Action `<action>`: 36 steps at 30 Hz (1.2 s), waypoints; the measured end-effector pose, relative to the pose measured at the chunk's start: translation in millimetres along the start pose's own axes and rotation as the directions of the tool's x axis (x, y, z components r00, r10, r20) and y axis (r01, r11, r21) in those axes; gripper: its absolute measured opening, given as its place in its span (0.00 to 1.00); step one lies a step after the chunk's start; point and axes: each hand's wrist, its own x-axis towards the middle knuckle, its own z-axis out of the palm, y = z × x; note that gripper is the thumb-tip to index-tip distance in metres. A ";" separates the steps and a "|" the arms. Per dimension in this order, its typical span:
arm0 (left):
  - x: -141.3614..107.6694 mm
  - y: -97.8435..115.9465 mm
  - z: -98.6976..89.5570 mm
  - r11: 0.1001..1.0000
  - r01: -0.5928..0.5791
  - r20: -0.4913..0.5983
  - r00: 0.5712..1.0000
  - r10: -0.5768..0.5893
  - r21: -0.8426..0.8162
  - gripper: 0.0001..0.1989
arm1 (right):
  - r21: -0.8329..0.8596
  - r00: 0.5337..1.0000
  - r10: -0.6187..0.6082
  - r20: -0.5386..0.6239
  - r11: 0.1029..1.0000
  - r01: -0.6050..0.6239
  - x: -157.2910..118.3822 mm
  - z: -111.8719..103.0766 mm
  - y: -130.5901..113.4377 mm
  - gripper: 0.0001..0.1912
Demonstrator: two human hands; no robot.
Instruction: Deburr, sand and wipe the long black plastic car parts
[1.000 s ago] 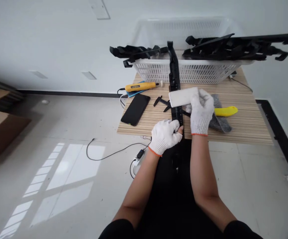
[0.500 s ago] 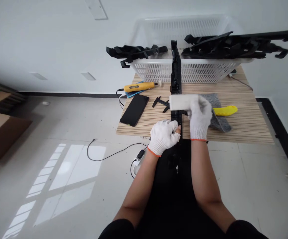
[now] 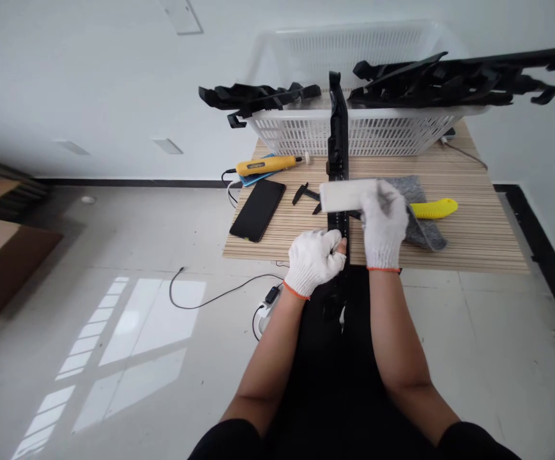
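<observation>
A long black plastic part point(image 3: 338, 144) runs away from me across the table, its far end over the basket rim and its near end against my dark clothing. My left hand point(image 3: 316, 257), in a white knit glove with the thumb tip bare, is closed around the part near the table's front edge. My gloved right hand point(image 3: 385, 220) grips a white rectangular block point(image 3: 347, 195), which lies crosswise over the part; whether it touches the surface I cannot tell. Black calipers point(image 3: 310, 191) lie beneath, partly hidden by the part and block.
Behind stands a white plastic basket point(image 3: 301, 131) with more black parts point(image 3: 430, 86) across it. On the table point(image 3: 483, 236) lie a yellow rotary tool point(image 3: 265, 166), a phone point(image 3: 258, 211), a grey cloth point(image 3: 409, 188) and a yellow-handled tool point(image 3: 434, 209). Cables point(image 3: 229, 291) trail over the floor at left.
The white block in my right hand has shifted slightly left across the black part. My left hand keeps its hold, and the whole view has moved a little.
</observation>
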 end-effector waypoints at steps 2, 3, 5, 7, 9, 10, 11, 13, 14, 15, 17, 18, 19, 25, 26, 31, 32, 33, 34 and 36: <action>0.1 0.3 -0.6 1.000 0.000 0.009 1.000 0.000 0.004 0.17 | -0.006 1.000 0.001 -0.021 1.000 -0.001 1.2 -0.7 0.1 0.23; 0.1 0.3 -0.8 1.000 0.003 0.014 1.000 -0.003 0.008 0.17 | -0.014 1.000 -0.001 0.009 1.000 0.001 1.5 -1.3 -0.8 0.23; 0.0 0.3 -1.3 1.000 0.008 0.019 1.000 -0.008 0.012 0.17 | -0.018 0.999 0.000 0.042 1.000 0.001 1.4 -2.5 -3.8 0.22; 0.0 0.2 -1.8 1.000 0.008 0.020 1.000 -0.008 0.007 0.17 | -0.002 0.999 0.011 -0.033 1.000 -0.011 0.4 -3.1 -7.5 0.21; 0.0 0.4 -2.3 1.000 0.007 0.026 1.000 -0.007 0.005 0.17 | -0.003 0.997 0.018 -0.072 1.000 -0.018 -1.0 -2.6 -10.4 0.20; 0.0 0.6 -2.7 1.000 0.009 0.032 0.999 -0.009 0.007 0.17 | -0.010 0.999 0.015 -0.050 1.000 -0.015 -1.7 -1.9 -11.4 0.21; 0.0 0.9 -2.9 1.000 0.013 0.038 0.999 -0.014 0.011 0.17 | -0.015 1.000 0.010 -0.024 1.000 -0.010 -2.1 -1.0 -12.2 0.21; 0.1 1.4 -3.4 1.000 0.019 0.042 0.999 -0.020 0.016 0.17 | -0.004 0.999 0.001 -0.049 1.000 -0.001 -2.3 1.3 -13.6 0.20; 0.1 1.6 -3.6 1.000 0.019 0.040 0.999 -0.020 0.017 0.17 | 0.009 0.996 -0.004 -0.093 1.000 0.005 -2.0 2.5 -14.1 0.19; 0.1 1.7 -3.6 1.000 0.017 0.040 0.999 -0.018 0.017 0.17 | 0.019 0.993 -0.008 -0.120 1.000 0.010 -1.5 3.7 -14.6 0.19; 0.2 1.7 -3.6 1.000 0.013 0.039 0.999 -0.014 0.022 0.17 | 0.026 0.997 -0.015 -0.080 1.000 0.017 -0.2 5.9 -14.9 0.19; 0.2 1.7 -3.6 1.000 0.012 0.041 0.999 -0.014 0.026 0.17 | 0.028 0.999 -0.016 -0.045 0.999 0.017 0.6 6.7 -14.5 0.20; 0.1 1.7 -3.5 1.000 0.012 0.040 0.999 -0.013 0.029 0.17 | 0.033 0.999 -0.012 -0.037 0.999 0.013 1.6 7.3 -13.7 0.20; -0.4 0.8 -2.6 1.000 0.011 0.026 1.000 -0.011 0.005 0.17 | 0.052 0.988 0.052 -0.144 0.998 -0.045 6.6 3.8 -8.3 0.19; -0.4 0.6 -2.5 1.000 0.007 0.025 1.000 -0.007 0.004 0.17 | 0.055 0.988 0.064 -0.141 0.997 -0.057 6.6 2.9 -8.5 0.20; -0.3 0.3 -3.0 1.000 -0.005 0.025 1.000 0.005 0.015 0.17 | 0.004 0.996 0.025 -0.089 1.000 -0.025 4.1 4.8 -12.5 0.21; -0.3 0.4 -3.3 1.000 -0.004 0.025 1.000 0.004 0.015 0.17 | -0.002 0.998 0.018 -0.056 1.000 -0.018 3.9 6.3 -13.0 0.22; -0.3 0.6 -3.6 1.000 -0.003 0.026 1.000 0.003 0.014 0.17 | 0.003 0.998 0.020 -0.062 1.000 -0.020 3.8 7.7 -13.3 0.22; -0.2 0.8 -4.0 1.000 -0.003 0.030 1.000 0.003 0.011 0.17 | 0.014 0.994 0.027 -0.104 1.000 -0.025 3.7 8.9 -13.6 0.22; -0.1 1.0 -4.5 1.000 -0.002 0.040 0.999 0.001 0.005 0.17 | 0.017 0.983 0.029 -0.180 1.000 -0.026 3.5 10.3 -13.8 0.20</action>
